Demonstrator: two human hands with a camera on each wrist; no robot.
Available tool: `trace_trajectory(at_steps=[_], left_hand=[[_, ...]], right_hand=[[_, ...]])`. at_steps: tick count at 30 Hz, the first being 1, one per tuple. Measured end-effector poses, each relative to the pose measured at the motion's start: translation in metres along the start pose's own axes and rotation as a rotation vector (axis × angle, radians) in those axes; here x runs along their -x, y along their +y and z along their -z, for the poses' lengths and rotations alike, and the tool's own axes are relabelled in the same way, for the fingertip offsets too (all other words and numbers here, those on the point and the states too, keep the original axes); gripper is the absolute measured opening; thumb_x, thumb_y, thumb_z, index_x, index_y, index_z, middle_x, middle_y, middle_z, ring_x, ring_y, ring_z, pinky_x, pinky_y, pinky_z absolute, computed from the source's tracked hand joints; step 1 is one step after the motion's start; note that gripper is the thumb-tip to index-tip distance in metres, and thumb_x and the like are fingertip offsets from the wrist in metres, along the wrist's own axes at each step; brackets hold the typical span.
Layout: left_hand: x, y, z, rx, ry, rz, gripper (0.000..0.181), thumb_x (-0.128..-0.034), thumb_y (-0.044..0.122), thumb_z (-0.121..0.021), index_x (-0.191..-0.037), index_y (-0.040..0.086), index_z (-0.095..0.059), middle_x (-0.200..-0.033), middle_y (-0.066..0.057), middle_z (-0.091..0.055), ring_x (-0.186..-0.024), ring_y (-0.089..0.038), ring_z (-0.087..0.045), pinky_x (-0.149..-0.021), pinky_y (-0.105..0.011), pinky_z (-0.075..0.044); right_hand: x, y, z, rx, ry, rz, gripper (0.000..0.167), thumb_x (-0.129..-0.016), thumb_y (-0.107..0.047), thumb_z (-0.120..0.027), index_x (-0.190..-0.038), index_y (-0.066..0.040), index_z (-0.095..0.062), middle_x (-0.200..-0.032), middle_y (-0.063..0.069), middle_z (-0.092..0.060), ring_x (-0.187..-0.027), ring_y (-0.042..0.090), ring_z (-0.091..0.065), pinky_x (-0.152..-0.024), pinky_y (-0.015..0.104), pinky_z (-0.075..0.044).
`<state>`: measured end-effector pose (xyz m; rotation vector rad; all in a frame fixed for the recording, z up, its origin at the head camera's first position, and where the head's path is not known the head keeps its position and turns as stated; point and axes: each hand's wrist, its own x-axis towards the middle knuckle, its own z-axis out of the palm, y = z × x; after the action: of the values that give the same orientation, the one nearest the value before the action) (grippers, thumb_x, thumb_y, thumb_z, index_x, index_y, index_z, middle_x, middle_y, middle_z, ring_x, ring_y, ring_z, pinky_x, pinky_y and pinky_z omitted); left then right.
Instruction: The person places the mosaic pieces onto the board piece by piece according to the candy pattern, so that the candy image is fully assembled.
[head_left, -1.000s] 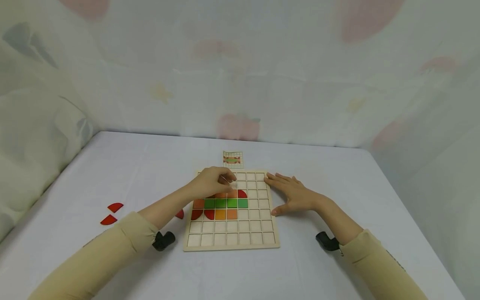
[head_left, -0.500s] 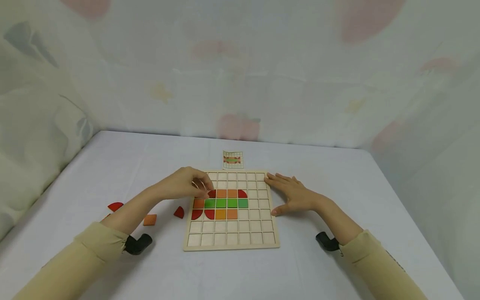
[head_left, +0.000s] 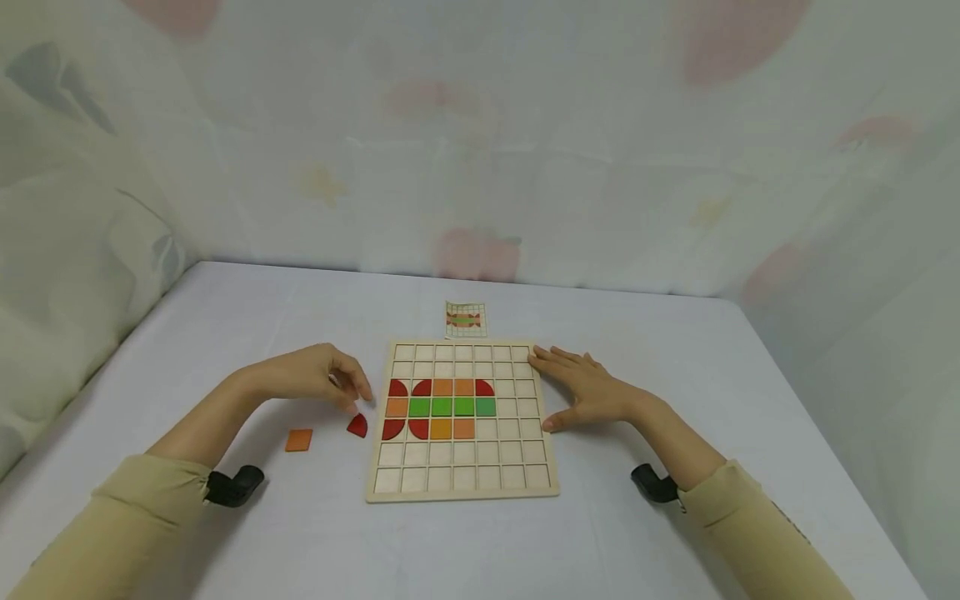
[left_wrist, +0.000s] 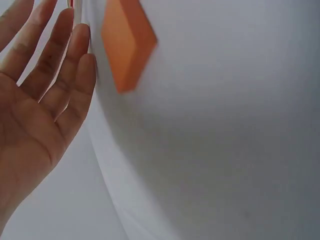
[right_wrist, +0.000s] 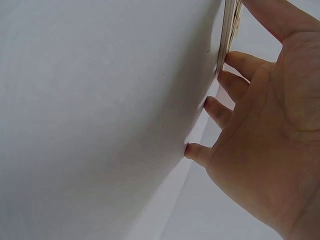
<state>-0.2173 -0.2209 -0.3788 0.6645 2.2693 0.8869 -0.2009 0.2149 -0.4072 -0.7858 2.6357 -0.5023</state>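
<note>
A wooden grid board (head_left: 465, 492) lies on the table, with red quarter-circle, orange and green square tiles set in its left and middle cells. My left hand (head_left: 311, 375) hovers left of the board, fingers loosely bent and holding nothing. Just below its fingertips lies a loose red quarter-circle tile (head_left: 357, 425); whether they touch it cannot be told. An orange square tile (head_left: 298, 440) lies nearer me, and also shows in the left wrist view beside the left fingers (left_wrist: 60, 75). At the board's right edge, my right hand (head_left: 588, 390) rests with fingers spread, thumb and fingertips touching the frame.
Behind the board lies a small pattern card (head_left: 466, 320) printed with a coloured grid design. White cloth covers the table (head_left: 637, 542), and a patterned curtain (head_left: 600, 167) hangs at the back. The left forearm (head_left: 217, 417) passes over the table's left part.
My left hand has moved left off the board to the loose red tile, uncovering a red quarter-circle tile in the board's left column. Its forearm now hides two loose red tiles. The right hand stays put.
</note>
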Motion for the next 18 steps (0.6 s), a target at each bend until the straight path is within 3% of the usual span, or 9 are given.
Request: trace_trajectory(at_steps=[8, 13, 18], left_hand=[[0.0023, -0.0103, -0.0013, 0.038, -0.103, -0.015, 0.032, -0.0743, 0.017, -0.084, -0.104, 0.014, -0.073, -0.106, -0.007, -0.067, -0.093, -0.018, -0.051, -0.078, -0.022, -0.044], [-0.0003, -0.0097, -0.0042, 0.01, -0.101, -0.045, 0.031, -0.074, 0.018, -0.084, -0.102, 0.014, -0.072, -0.097, -0.009, -0.059, -0.09, -0.019, -0.05, -0.075, -0.022, -0.043], [-0.002, -0.0076, -0.0075, -0.018, -0.085, -0.031, 0.03, -0.0726, 0.019, -0.085, -0.099, 0.017, -0.072, -0.096, -0.007, -0.057, -0.09, -0.018, -0.05, -0.074, -0.021, -0.043]], right_hand=[[0.0003, -0.0003, 0.0002, 0.002, 0.002, -0.004, 0.1, -0.078, -0.056, -0.075, -0.157, -0.02, -0.025, -0.168, 0.0, -0.015, -0.156, 0.035, -0.011, -0.116, 0.074, -0.007], [0.0002, 0.0005, -0.0007, -0.001, -0.004, -0.01, 0.1, -0.078, -0.057, -0.074, -0.157, -0.021, -0.025, -0.168, -0.001, -0.014, -0.156, 0.034, -0.011, -0.116, 0.074, -0.007], [-0.0002, 0.0015, -0.0009, 0.006, 0.001, -0.003, 0.1, -0.077, -0.058, -0.074, -0.157, -0.021, -0.026, -0.168, 0.0, -0.015, -0.156, 0.034, -0.011, -0.116, 0.074, -0.008]])
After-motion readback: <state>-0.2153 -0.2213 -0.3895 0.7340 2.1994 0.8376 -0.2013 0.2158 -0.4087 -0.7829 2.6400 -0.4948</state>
